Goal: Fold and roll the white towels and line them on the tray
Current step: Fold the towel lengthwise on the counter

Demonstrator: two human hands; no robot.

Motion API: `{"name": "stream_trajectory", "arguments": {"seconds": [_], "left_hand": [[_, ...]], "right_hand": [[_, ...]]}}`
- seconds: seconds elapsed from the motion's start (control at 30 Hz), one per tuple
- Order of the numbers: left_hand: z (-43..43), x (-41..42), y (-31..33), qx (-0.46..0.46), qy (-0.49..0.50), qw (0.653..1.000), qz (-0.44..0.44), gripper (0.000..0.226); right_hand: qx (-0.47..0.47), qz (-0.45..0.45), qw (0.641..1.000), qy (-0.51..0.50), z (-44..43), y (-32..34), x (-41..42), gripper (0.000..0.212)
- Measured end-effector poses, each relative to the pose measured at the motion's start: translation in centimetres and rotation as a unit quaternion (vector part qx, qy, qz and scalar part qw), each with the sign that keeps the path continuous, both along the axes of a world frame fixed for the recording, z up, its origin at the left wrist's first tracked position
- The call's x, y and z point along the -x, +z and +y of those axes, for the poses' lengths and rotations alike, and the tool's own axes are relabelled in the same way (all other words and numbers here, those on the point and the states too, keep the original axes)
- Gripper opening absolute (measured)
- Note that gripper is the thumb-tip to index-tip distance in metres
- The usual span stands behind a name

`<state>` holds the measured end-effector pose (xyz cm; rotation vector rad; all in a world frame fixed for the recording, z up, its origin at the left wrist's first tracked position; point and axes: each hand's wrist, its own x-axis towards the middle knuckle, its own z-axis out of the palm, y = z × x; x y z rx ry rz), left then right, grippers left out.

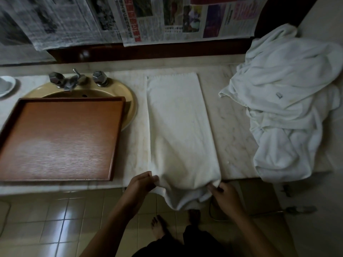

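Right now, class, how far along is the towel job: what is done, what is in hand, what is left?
Done: one towel lies folded into a long strip on the counter. In hand: the left hand and right hand pinch its near end, which hangs over the edge, probably to start rolling. Left: no roll is on the tray yet, and a heap of towels waits at the right.

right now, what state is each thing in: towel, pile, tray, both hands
towel, folded into a long strip, flat on the counter, near end hanging over the edge
towel pile, unfolded, heaped at the counter's right end
tray, flat over the sink's front, no towels on it
left hand, pinches the towel's near left corner
right hand, pinches its near right corner
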<state>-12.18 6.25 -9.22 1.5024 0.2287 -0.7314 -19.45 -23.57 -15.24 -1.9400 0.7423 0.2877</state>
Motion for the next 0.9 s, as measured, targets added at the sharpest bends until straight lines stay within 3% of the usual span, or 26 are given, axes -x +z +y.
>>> {"name": "stream_trajectory", "arguments": {"seconds": [0.13, 0.2, 0.33, 0.4, 0.5, 0.67, 0.8, 0.9], "left_hand": [[0.0, -0.1, -1.0, -0.178, -0.030, 0.984, -0.011, 0.024], [-0.1, 0.0, -1.5, -0.220, -0.058, 0.974, -0.018, 0.021], [-0.8, 0.3, -0.7, -0.262, -0.045, 0.962, -0.057, 0.014], [-1.3, 0.6, -0.4, -0.296, -0.035, 0.951, -0.080, 0.013], [-1.5, 0.6, -0.5, -0.373, -0.047, 0.918, -0.129, 0.018], [-2.1, -0.1, 0.3, -0.382, -0.034, 0.904, -0.188, 0.016], [-2.1, -0.9, 0.2, -0.403, -0.008, 0.901, -0.162, 0.017], [-2.2, -1.4, 0.2, -0.393, 0.031, 0.909, -0.134, 0.012]], "right_hand": [[-0.019, -0.008, 1.000, 0.021, -1.4, 0.7, 0.2, 0.016], [-0.009, -0.011, 1.000, 0.024, -2.2, 0.3, 0.0, 0.009], [0.142, -0.071, 0.987, 0.014, -2.0, 0.4, -1.2, 0.041], [0.190, -0.097, 0.977, 0.010, -0.8, 2.3, -2.3, 0.040], [0.228, -0.047, 0.971, 0.050, 0.4, 3.4, -3.9, 0.038], [0.280, -0.023, 0.957, 0.069, 1.2, 3.5, -5.3, 0.045], [0.290, -0.035, 0.953, 0.083, 0.6, 3.3, -6.3, 0.018], [0.323, 0.007, 0.936, 0.140, 0.1, 3.7, -7.3, 0.008]]}}
